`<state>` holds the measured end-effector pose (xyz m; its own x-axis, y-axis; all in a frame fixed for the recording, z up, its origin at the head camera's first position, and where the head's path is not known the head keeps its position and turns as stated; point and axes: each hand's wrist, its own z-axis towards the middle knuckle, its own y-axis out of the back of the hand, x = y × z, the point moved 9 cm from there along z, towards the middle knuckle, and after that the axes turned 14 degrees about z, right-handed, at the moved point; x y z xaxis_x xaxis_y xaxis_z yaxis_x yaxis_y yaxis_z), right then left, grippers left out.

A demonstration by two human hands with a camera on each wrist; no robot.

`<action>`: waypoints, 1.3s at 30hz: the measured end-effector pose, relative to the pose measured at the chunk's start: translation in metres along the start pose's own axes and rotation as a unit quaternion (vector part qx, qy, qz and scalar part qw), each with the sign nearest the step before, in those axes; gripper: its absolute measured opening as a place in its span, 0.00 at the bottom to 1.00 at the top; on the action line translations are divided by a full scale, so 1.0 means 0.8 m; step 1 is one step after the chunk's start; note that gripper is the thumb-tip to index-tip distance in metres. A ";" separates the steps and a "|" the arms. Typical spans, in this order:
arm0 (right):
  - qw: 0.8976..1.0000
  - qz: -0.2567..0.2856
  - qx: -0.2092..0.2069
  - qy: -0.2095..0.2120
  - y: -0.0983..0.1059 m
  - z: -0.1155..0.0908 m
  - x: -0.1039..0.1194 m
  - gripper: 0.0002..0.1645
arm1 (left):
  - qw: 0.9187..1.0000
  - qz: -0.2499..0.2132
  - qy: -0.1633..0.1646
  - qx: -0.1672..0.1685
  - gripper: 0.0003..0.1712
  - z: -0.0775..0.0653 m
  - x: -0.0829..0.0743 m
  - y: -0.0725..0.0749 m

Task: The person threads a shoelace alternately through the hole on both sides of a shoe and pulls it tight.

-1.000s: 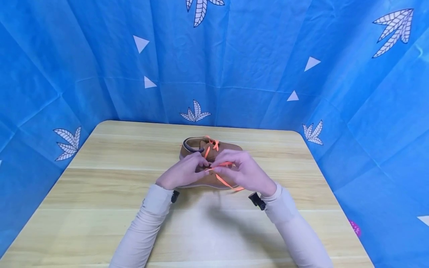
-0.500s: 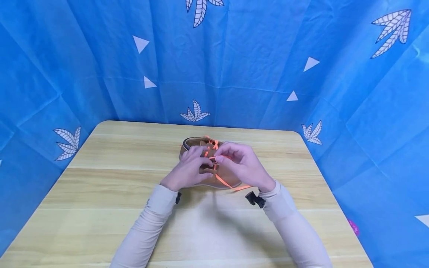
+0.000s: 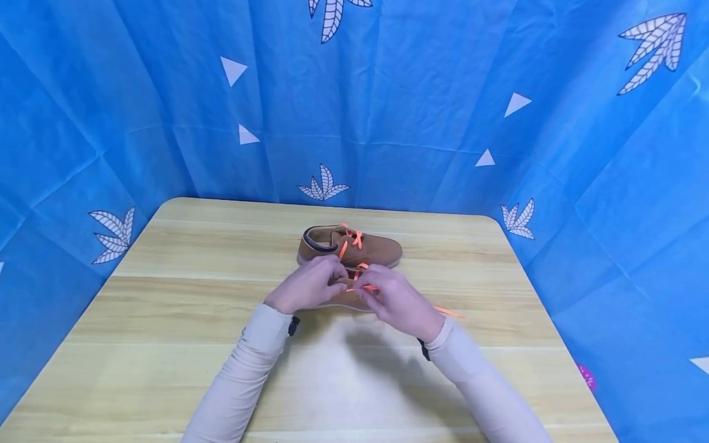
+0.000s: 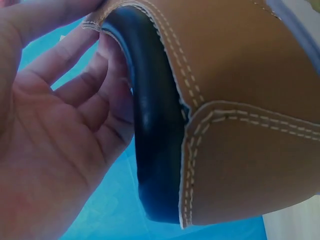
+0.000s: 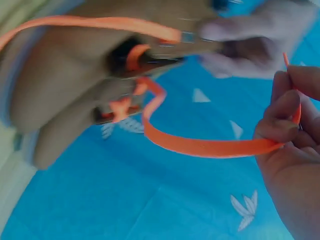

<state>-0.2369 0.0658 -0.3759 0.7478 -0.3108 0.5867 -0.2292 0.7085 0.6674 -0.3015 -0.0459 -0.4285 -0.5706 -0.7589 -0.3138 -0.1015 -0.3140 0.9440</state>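
Observation:
A brown shoe (image 3: 346, 299) with orange lacing lies nearest to me, and my left hand (image 3: 310, 287) grips the edge of its lace flap. In the left wrist view the thumb is at the top edge of the shoe (image 4: 250, 65), with the other fingers beside the dark padded collar (image 4: 155, 130). My right hand (image 3: 401, 300) pinches an orange shoelace (image 5: 215, 148). That lace curves from the eyelets to the right hand (image 5: 287, 130), and its thin tip sticks up past the fingers. Another lace end (image 3: 448, 312) emerges beyond the right hand.
A second brown shoe (image 3: 382, 248), its orange lace threaded in, stands just behind the first. Both are on a light wooden table (image 3: 166, 344). A blue patterned curtain (image 3: 421, 92) surrounds the table at the back and sides.
My left fingers, spread half a second ago, now grip the flap. The right hand has come down toward me with the lace, and the loose lace end has shifted right.

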 end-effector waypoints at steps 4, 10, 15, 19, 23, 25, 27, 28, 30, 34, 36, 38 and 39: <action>0.996 -0.085 -0.008 0.030 -0.014 -0.007 -0.011 0.07 | 1.000 -0.009 -0.003 0.010 0.03 0.001 0.000 -0.002; 0.982 -0.171 -0.035 0.076 -0.026 -0.011 -0.018 0.05 | 1.000 -0.009 -0.013 0.011 0.02 0.002 0.000 -0.003; 0.972 -0.211 -0.042 0.096 -0.033 -0.011 -0.018 0.06 | 1.000 -0.013 -0.018 0.008 0.02 0.002 0.001 -0.004; 0.966 -0.236 -0.040 0.098 -0.037 -0.010 -0.021 0.08 | 1.000 -0.014 -0.022 0.004 0.03 0.003 -0.001 -0.003; 0.964 -0.244 -0.038 0.099 -0.038 -0.008 -0.023 0.09 | 1.000 -0.012 -0.022 0.005 0.02 0.003 -0.002 -0.002; 0.963 -0.246 -0.035 0.102 -0.040 -0.007 -0.023 0.10 | 1.000 -0.013 -0.015 0.012 0.02 0.003 -0.001 -0.003; 0.961 -0.254 -0.031 0.106 -0.042 -0.006 -0.023 0.10 | 1.000 -0.017 -0.008 0.021 0.03 0.003 0.000 -0.004; 0.959 -0.260 -0.027 0.108 -0.044 -0.006 -0.024 0.10 | 0.999 -0.020 -0.005 0.025 0.04 0.003 0.001 -0.005; 0.955 -0.276 -0.019 0.110 -0.049 -0.005 -0.025 0.10 | 0.999 -0.028 -0.003 0.032 0.07 0.003 0.001 -0.007; 0.941 -0.321 -0.012 0.104 -0.057 -0.005 -0.026 0.08 | 0.998 -0.042 -0.024 0.039 0.10 0.003 -0.002 -0.011; 0.934 -0.345 -0.016 0.095 -0.058 -0.004 -0.026 0.09 | 0.998 -0.047 -0.032 0.040 0.11 0.003 -0.003 -0.013; 0.927 -0.365 -0.025 0.084 -0.059 -0.003 -0.025 0.12 | 0.997 -0.053 -0.034 0.038 0.11 0.003 -0.002 -0.013; 0.926 -0.368 -0.030 0.079 -0.059 -0.002 -0.024 0.13 | 0.997 -0.058 -0.031 0.037 0.12 0.003 -0.002 -0.013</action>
<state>-0.2394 0.0394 -0.4193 0.7707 -0.6302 -0.0939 0.4102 0.3780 0.8300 -0.3016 -0.0404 -0.4378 -0.6009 -0.6822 -0.4166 -0.2288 -0.3525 0.9074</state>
